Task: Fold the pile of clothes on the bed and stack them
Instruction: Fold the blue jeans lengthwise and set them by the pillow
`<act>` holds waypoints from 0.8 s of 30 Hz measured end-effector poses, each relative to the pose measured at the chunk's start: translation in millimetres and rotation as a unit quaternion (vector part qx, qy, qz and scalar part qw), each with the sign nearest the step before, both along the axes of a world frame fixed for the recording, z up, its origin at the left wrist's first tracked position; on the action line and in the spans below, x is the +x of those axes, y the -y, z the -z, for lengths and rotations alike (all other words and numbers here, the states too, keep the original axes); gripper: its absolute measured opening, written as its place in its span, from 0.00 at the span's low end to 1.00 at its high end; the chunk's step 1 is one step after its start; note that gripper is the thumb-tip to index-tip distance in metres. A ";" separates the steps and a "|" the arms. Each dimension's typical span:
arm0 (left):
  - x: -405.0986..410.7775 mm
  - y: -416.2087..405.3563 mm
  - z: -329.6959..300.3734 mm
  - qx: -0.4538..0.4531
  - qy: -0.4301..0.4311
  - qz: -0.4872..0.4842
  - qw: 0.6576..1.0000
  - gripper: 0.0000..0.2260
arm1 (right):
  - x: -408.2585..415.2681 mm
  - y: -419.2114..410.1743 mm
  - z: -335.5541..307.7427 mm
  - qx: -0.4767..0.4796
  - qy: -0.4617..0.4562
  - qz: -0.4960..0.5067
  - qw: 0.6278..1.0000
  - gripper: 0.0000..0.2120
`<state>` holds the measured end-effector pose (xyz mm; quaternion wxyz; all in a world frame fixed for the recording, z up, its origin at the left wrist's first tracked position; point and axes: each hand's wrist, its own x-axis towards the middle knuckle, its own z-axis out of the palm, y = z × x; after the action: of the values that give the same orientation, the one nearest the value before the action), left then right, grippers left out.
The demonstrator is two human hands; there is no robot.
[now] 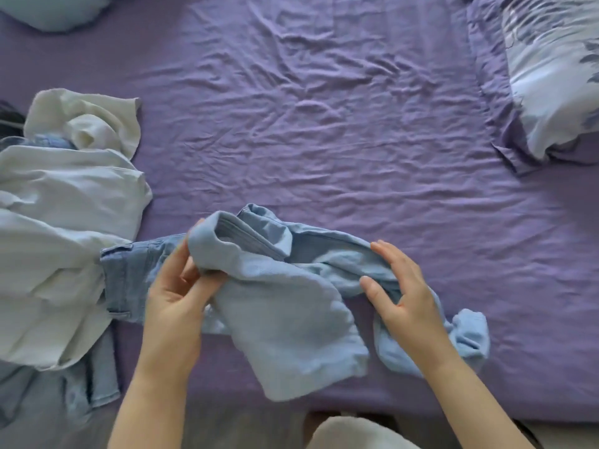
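A: What's closest to the camera?

B: Both bare forearms reaching onto the purple bed sheet (324, 124). The left hand (175, 286) has its fingers curled round a bunched fold of a light blue garment (285, 319), thumb and fingertips pinching the cloth near a ribbed edge. The right hand (405, 286) lies on the same garment further right, fingers fairly straight and spread, thumb hooked under a ridge of fabric; it looks like a light hold, though I can't tell how firm.

A: And where is the garment?

B: On the near part of the bed, crumpled between the two hands, one end trailing toward the bed's near edge, another lump of it just right of the right wrist.

A: The rest of the clothes?

B: At the left, an unfolded pile (64, 254): a pale white-blue top lies over denim jeans (129, 280), whose waistband pokes out beside the left hand. A cream piece (90, 121) sits behind that.

A: Farther back?

B: A patterned pillow (557, 76) at the far right, and a pale blue cushion (55, 11) at the far left corner.
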<state>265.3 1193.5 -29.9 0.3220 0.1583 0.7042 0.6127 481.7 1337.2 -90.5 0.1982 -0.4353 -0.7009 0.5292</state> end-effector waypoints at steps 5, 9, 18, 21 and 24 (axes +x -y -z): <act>-57.8 2.3 1.9 -0.059 -0.108 0.076 0.990 0.23 | 4.1 8.9 48.6 0.011 0.143 -0.023 0.989 0.20; -42.8 -20.3 59.6 -0.175 -0.194 0.166 0.951 0.29 | 2.9 0.2 69.7 0.016 0.199 -0.034 0.979 0.19; -29.7 -76.9 142.7 -0.327 -0.367 0.331 0.805 0.12 | 11.6 -49.6 105.3 0.009 0.369 0.010 0.929 0.21; -38.4 -114.3 159.6 -0.308 -0.430 0.388 0.755 0.16 | 27.4 -50.7 113.6 -0.061 0.415 -0.011 0.908 0.13; -41.8 -138.5 182.5 -0.391 -0.435 0.476 0.657 0.25 | 45.9 -42.9 112.6 -0.064 0.356 0.053 0.931 0.04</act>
<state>223.6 1332.0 -212.4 0.2589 0.5801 0.7664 -0.0951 527.6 1380.2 -203.1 -0.0648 -0.6438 -0.6660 0.3712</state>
